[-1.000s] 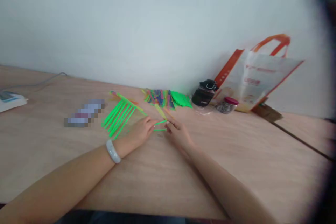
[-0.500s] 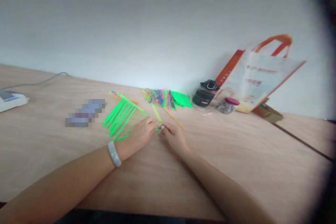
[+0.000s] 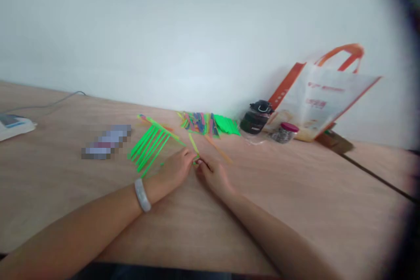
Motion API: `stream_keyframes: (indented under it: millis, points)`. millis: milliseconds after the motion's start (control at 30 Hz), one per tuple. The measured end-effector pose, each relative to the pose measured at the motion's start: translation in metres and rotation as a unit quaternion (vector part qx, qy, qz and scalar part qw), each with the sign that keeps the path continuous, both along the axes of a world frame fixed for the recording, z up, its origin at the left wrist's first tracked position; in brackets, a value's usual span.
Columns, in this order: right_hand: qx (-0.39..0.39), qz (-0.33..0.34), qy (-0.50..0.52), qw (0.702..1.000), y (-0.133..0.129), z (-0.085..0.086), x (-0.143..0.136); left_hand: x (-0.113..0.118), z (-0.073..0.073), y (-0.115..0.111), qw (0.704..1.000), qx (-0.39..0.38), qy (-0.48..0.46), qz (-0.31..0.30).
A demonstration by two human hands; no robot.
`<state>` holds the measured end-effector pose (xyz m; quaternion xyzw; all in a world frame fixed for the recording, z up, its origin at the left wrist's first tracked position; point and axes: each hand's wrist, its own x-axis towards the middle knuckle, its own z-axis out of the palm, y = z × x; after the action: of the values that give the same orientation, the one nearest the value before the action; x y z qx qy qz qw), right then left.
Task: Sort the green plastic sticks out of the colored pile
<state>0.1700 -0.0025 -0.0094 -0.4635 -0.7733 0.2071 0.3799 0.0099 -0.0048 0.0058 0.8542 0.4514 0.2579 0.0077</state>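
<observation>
My left hand (image 3: 177, 167), with a pale bracelet (image 3: 142, 195) at its wrist, is closed in a pinch on a thin green strip (image 3: 196, 159). Fingertip to fingertip with it, my right hand (image 3: 215, 175) pinches the same strip; most of the strip is hidden by the fingers. Just beyond the hands lie a yellow strip (image 3: 193, 142) and an orange strip (image 3: 220, 150). Left of them, several bright green strips (image 3: 147, 148) are laid side by side, with a yellow-green strip (image 3: 169, 133) along their far ends.
Against the wall lie a pile of multicoloured strips (image 3: 198, 122) and a green bundle (image 3: 227, 125). To the right stand a dark bottle (image 3: 254, 121), a red-lidded jar (image 3: 285, 133) and a carrier bag (image 3: 323, 100). A blurred-out object (image 3: 106, 142) and a white device (image 3: 16, 127) are left.
My right hand has shifted slightly left, closer to my left hand. Less of the green strip shows between the fingers, and its tail near my left wrist is no longer visible.
</observation>
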Motion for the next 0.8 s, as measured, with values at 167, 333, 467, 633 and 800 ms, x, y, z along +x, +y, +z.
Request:
stream_keyframes:
  millis: [167,333,467,633,800]
  points:
    - [0.078,-0.046,-0.043,0.995,0.016,0.002,0.014,-0.011,0.016,0.0,0.993,0.046,0.078,0.078]
    - [0.141,-0.153,-0.138,0.968,0.044,-0.003,0.057,-0.038,0.025,0.015,0.964,0.003,0.143,0.223]
    - [0.127,-0.189,-0.219,0.949,0.058,-0.011,0.078,-0.053,0.021,0.03,0.953,-0.032,0.146,0.262]
    - [0.079,-0.178,-0.286,0.938,0.058,-0.011,0.075,-0.058,0.02,0.036,0.948,-0.035,0.148,0.28]
    - [0.068,-0.182,-0.304,0.933,0.055,-0.007,0.073,-0.058,0.018,0.036,0.949,-0.028,0.154,0.272]
